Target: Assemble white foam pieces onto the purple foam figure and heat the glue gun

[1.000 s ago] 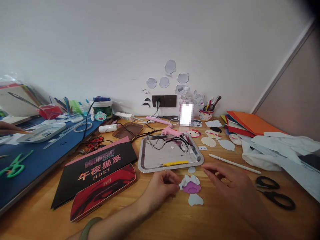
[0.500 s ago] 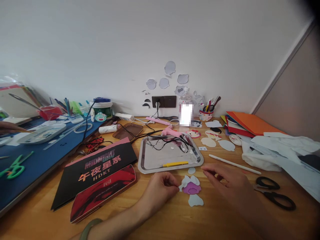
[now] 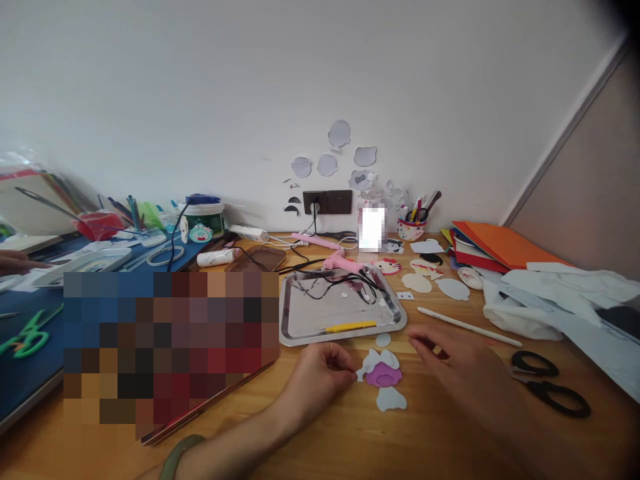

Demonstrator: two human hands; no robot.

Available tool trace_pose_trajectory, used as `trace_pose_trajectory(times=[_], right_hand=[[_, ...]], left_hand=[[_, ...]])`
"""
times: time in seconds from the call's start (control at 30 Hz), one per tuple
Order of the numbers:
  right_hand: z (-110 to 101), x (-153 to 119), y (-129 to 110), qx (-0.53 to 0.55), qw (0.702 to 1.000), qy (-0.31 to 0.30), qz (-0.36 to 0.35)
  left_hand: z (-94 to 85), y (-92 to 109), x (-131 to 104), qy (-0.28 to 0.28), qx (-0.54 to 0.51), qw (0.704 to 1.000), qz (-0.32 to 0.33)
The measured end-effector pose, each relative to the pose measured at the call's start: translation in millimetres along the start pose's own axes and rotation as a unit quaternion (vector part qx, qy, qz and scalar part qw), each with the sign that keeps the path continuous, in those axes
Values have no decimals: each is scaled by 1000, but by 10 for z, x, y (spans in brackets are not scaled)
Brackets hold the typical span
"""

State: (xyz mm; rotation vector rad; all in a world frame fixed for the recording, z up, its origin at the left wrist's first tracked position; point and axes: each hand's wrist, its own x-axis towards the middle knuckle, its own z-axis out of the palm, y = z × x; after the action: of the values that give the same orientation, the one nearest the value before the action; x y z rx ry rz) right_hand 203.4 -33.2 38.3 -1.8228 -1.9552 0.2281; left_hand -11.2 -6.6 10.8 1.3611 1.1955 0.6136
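Slanting across the far left, the edge of a blue table (image 3: 37, 363) borders the wooden table (image 3: 320, 447); green scissors (image 3: 31, 337) and another person's hand (image 3: 15, 262) are on that side. A blurred patch covers most of a red thing (image 3: 200, 407), whose near edge bounds the left hand's (image 3: 325, 370) room. That hand is curled, its fingertips close together at the left end of a white bow (image 3: 383, 359); whether they pinch it, I cannot tell. Behind, a metal tray (image 3: 310, 310) stands in the way, a yellow tool (image 3: 350, 327) along its near rim. Between the hands, the bow overlaps the top of a purple piece (image 3: 385, 375), leaving bare wood to the right. There the right hand (image 3: 453, 357) is half closed, thumb and finger nearly meeting; any hold is unclear. Beyond it lie a white stick (image 3: 467, 327) and black scissors (image 3: 536, 387), then crumpled white sheets (image 3: 515, 313) crowding the right side.
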Motion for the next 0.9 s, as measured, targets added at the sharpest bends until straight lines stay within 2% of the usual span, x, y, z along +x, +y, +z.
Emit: trace_pose_trajectory(times=[0.27, 0.33, 0.43, 0.5, 0.63, 0.9], right_hand=[[23, 47, 42, -37, 999, -17, 12], [10, 157, 58, -55, 998, -35, 13], [10, 421, 62, -125, 990, -53, -33], [50, 612, 48, -170, 982, -59, -65], [186, 855, -9, -201, 975, -65, -67], [244, 880, -92, -233, 968, -69, -67]], left_hand=[[24, -10, 3, 5, 5, 1000, 2], [31, -17, 9, 1, -3, 1000, 5], [35, -14, 16, -7, -17, 1000, 9], [34, -11, 20, 0, -22, 1000, 7], [29, -23, 32, 8, -29, 999, 10], [24, -47, 44, 6, -45, 999, 11]])
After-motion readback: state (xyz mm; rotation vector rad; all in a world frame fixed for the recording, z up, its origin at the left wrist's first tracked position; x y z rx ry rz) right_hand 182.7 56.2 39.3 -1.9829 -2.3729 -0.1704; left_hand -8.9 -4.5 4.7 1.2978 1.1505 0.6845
